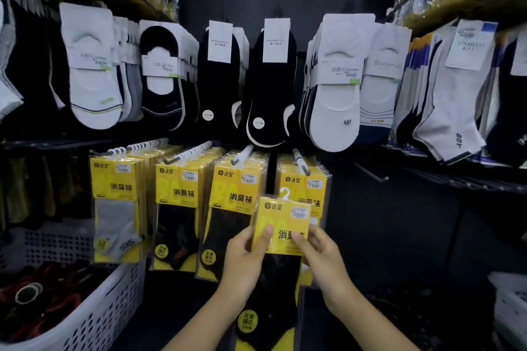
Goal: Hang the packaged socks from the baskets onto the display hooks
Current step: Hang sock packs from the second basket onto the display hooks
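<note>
Yellow sock pack (281, 225) pinched upright by left hand (247, 258) and right hand (320, 255), forearms angled inward

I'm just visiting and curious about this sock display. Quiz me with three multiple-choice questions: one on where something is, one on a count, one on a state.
1. The white basket of dark red items sits:
A) lower left
B) upper right
C) on the top shelf

2. How many lower hooks carry yellow packs?
A) two
B) four
C) seven

3. The held pack is:
A) hanging on a hook
B) lying in the basket
C) gripped by both hands, off any hook

Answers:
1 A, its perforated wall fills the lower-left corner.
2 B, four stacks hang side by side.
3 C, the left hand and right hand pinch its sides, and its white hanger is free.
</note>
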The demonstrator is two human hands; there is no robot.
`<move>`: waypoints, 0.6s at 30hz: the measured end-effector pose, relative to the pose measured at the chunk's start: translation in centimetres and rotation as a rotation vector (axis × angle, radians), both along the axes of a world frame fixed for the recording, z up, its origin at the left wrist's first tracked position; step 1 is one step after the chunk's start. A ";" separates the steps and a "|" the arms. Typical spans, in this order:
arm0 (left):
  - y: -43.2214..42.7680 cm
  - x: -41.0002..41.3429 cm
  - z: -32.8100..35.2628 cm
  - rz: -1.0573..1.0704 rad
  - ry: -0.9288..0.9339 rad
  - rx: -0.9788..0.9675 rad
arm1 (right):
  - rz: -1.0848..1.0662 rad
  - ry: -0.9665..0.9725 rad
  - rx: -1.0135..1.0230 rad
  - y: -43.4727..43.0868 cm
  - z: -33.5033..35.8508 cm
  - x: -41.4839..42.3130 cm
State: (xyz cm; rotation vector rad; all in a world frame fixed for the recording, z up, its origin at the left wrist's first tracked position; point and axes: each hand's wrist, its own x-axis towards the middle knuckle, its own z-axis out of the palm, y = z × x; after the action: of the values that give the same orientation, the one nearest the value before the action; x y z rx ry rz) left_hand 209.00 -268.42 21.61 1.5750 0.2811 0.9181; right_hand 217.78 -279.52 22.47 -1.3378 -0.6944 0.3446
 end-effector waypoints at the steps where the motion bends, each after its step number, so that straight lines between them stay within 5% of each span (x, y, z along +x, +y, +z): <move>1: -0.2 0.3 0.0 -0.010 -0.006 -0.005 | -0.022 0.010 0.023 -0.3 0.0 0.1; 9: -1.5 2.5 0.3 -0.152 0.061 0.003 | -0.333 -0.019 0.150 -1.7 1.7 3.3; 18: -0.9 4.1 1.5 -0.019 0.031 -0.047 | -0.290 -0.051 0.090 1.0 3.0 5.6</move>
State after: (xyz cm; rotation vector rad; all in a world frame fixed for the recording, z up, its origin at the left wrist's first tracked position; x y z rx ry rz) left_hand 213.10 -269.32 23.16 1.5473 0.3072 0.8676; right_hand 223.33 -278.55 25.42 -1.3431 -0.5418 0.0455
